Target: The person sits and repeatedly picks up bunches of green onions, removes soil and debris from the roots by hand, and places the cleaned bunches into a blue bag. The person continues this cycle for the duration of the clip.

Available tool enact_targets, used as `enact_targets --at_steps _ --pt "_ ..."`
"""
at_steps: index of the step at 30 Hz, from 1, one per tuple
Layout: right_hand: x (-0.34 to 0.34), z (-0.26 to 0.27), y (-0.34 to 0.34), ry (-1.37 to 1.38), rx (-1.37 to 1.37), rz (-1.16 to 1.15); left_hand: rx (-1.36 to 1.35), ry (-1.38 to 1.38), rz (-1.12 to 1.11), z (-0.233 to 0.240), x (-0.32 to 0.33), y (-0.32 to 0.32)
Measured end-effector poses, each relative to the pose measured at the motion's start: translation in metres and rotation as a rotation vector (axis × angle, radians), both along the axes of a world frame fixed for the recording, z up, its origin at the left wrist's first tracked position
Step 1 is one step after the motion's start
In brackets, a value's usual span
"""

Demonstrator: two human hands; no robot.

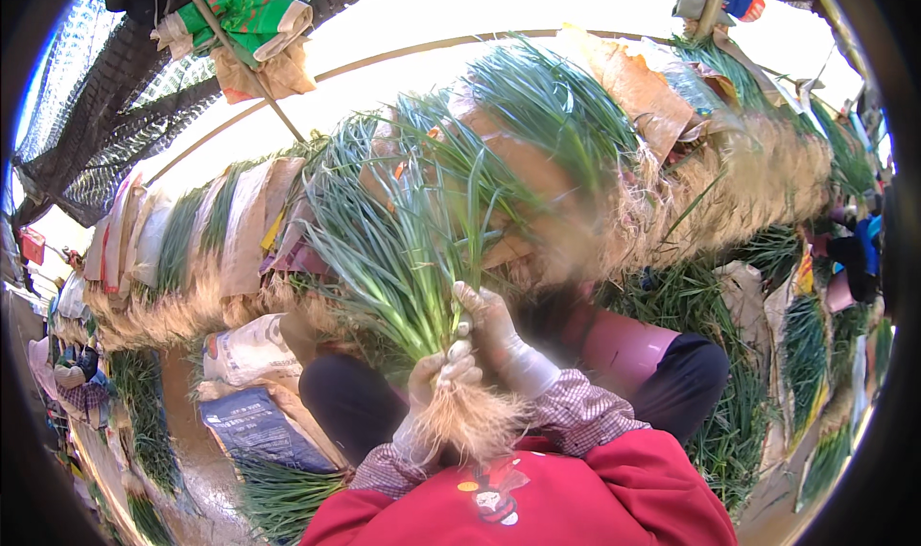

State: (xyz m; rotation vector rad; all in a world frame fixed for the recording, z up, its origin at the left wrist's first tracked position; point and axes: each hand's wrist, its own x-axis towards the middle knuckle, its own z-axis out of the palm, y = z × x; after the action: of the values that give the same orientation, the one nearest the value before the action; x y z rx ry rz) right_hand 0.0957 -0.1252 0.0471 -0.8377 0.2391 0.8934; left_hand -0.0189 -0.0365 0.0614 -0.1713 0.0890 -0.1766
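Note:
A bunch of green leafy allium plants stands upright in front of my chest, its pale fibrous roots hanging towards my red garment. My left hand, in a thin whitish glove, is closed around the stems just above the roots. My right hand, gloved likewise, touches the right side of the stems a little higher, thumb raised; its fingers are partly hidden. Behind the bunch, more green plants lie over a long raised row, roots towards me.
Printed sacks and a pile of green plants lie at lower left. Loose leaves cover ground at right. Sacking drapes the row. Another person is at far left. A pole slants overhead.

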Motion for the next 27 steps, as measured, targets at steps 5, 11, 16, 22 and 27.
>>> enact_targets --at_steps 5,11,16,22,27 --pt "0.013 -0.014 -0.048 -0.236 -0.022 -0.149 0.265 -0.418 -0.009 0.009 -0.035 0.022" --pt "0.072 0.007 -0.098 -1.751 -1.047 0.404 0.340 -0.300 0.100 0.023 -0.029 0.059" --pt "0.083 -0.005 -0.067 -1.812 -1.694 0.564 0.546 -0.121 0.035 0.017 0.021 0.050" --pt "0.078 -0.014 -0.100 -1.720 -0.822 0.437 0.580 -0.093 -0.038 0.000 0.045 0.039" --pt "0.119 -0.016 -0.138 -1.340 -1.550 0.832 0.624 0.056 -0.149 -0.002 0.046 0.022"
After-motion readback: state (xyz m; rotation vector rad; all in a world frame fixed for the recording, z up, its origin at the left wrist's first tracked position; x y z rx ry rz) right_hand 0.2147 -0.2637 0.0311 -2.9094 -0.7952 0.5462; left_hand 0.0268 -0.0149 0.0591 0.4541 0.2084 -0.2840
